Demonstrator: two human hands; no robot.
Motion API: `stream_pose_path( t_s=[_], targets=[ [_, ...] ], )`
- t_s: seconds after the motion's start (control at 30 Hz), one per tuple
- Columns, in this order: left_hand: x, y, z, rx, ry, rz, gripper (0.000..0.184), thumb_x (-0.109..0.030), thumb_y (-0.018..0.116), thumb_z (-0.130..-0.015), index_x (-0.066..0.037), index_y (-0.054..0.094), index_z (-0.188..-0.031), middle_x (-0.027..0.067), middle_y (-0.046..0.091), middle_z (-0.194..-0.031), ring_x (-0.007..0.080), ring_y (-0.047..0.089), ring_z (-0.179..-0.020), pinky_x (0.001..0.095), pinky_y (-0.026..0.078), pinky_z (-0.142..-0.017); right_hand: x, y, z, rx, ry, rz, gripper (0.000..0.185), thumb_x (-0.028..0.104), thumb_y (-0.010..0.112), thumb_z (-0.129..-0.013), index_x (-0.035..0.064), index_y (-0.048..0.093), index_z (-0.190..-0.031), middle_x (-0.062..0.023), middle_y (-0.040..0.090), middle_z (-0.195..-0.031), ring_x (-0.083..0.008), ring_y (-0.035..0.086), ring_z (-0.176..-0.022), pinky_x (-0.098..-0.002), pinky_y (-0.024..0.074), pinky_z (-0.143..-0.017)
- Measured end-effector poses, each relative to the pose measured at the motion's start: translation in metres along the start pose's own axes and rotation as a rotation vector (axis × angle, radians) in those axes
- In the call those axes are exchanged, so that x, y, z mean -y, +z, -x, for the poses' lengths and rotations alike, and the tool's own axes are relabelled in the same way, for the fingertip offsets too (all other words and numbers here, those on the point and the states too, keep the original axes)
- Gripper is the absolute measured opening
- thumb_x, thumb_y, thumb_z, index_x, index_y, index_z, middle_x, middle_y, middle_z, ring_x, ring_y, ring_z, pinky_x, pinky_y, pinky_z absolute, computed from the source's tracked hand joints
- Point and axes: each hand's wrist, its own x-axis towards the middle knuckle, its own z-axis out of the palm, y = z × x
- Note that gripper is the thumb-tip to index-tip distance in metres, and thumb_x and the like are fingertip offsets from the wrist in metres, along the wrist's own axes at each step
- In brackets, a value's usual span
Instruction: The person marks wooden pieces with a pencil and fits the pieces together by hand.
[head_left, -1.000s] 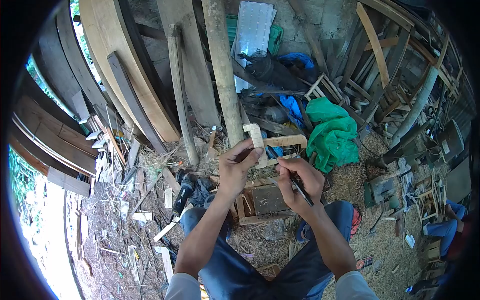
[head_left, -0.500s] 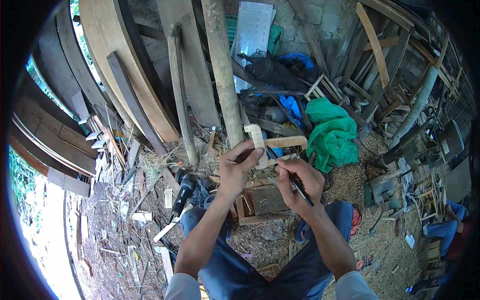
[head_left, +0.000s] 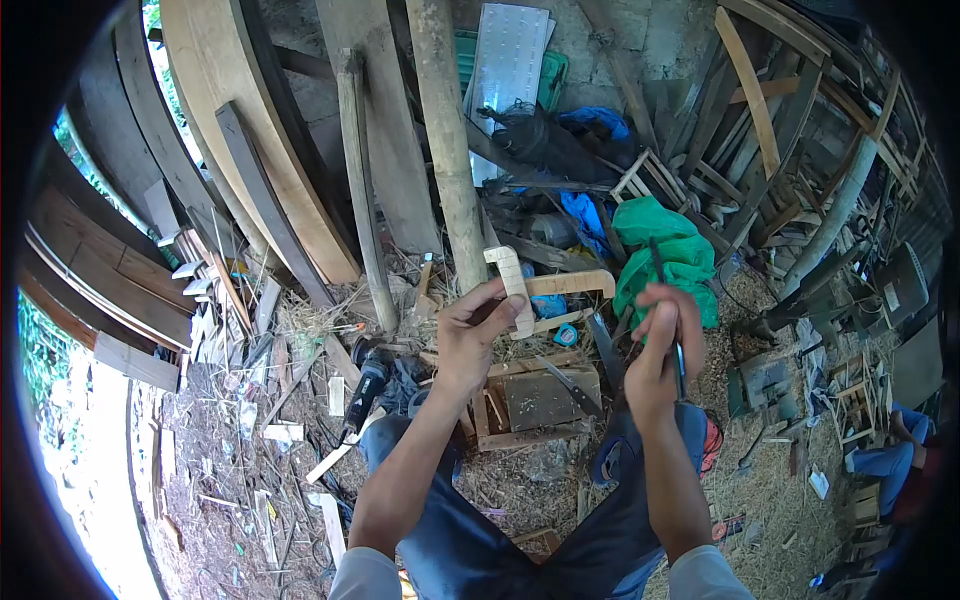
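Note:
My left hand (head_left: 472, 335) is closed around pale, hooked wooden pieces (head_left: 570, 284) with lines across them; whether they are joined is hidden by my fingers. Off to the right and apart from the wood, my right hand (head_left: 662, 350) grips a slim, dark pen-like tool (head_left: 656, 262), held nearly upright and slightly blurred. Below my hands sits a low wooden block (head_left: 535, 408) with a pointed metal blade (head_left: 572, 388) lying across it. A blue tape measure (head_left: 566, 335) rests just beyond the block, and another long metal blade (head_left: 604, 348) lies beside it.
A dark power tool (head_left: 368, 388) lies by my left knee. Long boards (head_left: 262, 140) and a wooden post (head_left: 447, 150) lean at the back. Green plastic sheeting (head_left: 665, 250) is heaped right of the wood. Scraps cover the ground; another person (head_left: 900, 445) is at far right.
My right hand has moved right, away from the wood, and turned the dark tool more upright. The tape measure and blades now show more fully. My left hand has barely moved.

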Motion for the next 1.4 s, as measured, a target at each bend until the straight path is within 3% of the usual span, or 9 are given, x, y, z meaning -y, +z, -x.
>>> stream_pose_path(
  t_s=[0.07, 0.17, 0.37, 0.87, 1.4],
  targets=[
    [0.0, -0.001, 0.0, 0.024, -0.009, 0.022, 0.03, -0.004, 0.066, -0.084, 0.005, 0.06, -0.112, 0.0085, 0.066, -0.095, 0.0103, 0.061, -0.086, 0.0232, 0.049, -0.076, -0.002, 0.0, -0.007, -0.048, 0.092, 0.122, 0.015, 0.012, 0.055, -0.09, -0.0019, 0.06, -0.096, -0.0084, 0.061, -0.081, -0.011, 0.057, -0.068, -0.0252, 0.0451, -0.058],
    [0.002, 0.001, 0.0, 0.07, -0.008, 0.014, 0.03, -0.003, 0.066, -0.083, 0.005, 0.061, -0.111, 0.0089, 0.066, -0.097, 0.0108, 0.062, -0.087, 0.0235, 0.049, -0.077, -0.008, 0.001, -0.002, 0.102, 0.398, -0.154, 0.023, 0.018, 0.058, -0.092, 0.0002, 0.059, -0.107, -0.0048, 0.061, -0.086, -0.0085, 0.057, -0.072, -0.0229, 0.0495, -0.06],
    [0.006, 0.0, -0.001, 0.025, -0.01, 0.004, 0.029, -0.003, 0.067, -0.083, 0.005, 0.061, -0.111, 0.0088, 0.067, -0.097, 0.0104, 0.062, -0.085, 0.0234, 0.049, -0.078, -0.008, 0.009, 0.001, 0.133, 0.493, -0.298, 0.027, 0.015, 0.06, -0.09, -0.0029, 0.056, -0.109, -0.0083, 0.062, -0.084, -0.0114, 0.06, -0.069, -0.0261, 0.052, -0.06],
    [0.005, -0.002, -0.002, 0.064, -0.034, 0.039, 0.03, -0.003, 0.068, -0.082, 0.003, 0.062, -0.111, 0.008, 0.066, -0.1, 0.0098, 0.061, -0.087, 0.0238, 0.049, -0.077, -0.01, 0.01, 0.003, 0.083, 0.509, -0.393, 0.021, 0.005, 0.064, -0.085, -0.0032, 0.057, -0.103, -0.0097, 0.064, -0.083, -0.0137, 0.063, -0.071, -0.0266, 0.0537, -0.064],
    [0.006, -0.003, -0.002, 0.1, -0.018, 0.04, 0.032, -0.003, 0.068, -0.082, 0.002, 0.062, -0.112, 0.0071, 0.067, -0.098, 0.009, 0.061, -0.084, 0.0236, 0.048, -0.075, -0.007, 0.012, 0.003, 0.087, 0.51, -0.358, 0.018, 0.005, 0.065, -0.084, -0.0022, 0.059, -0.1, -0.0089, 0.064, -0.081, -0.0134, 0.064, -0.069, -0.0253, 0.0525, -0.062]
  ],
)
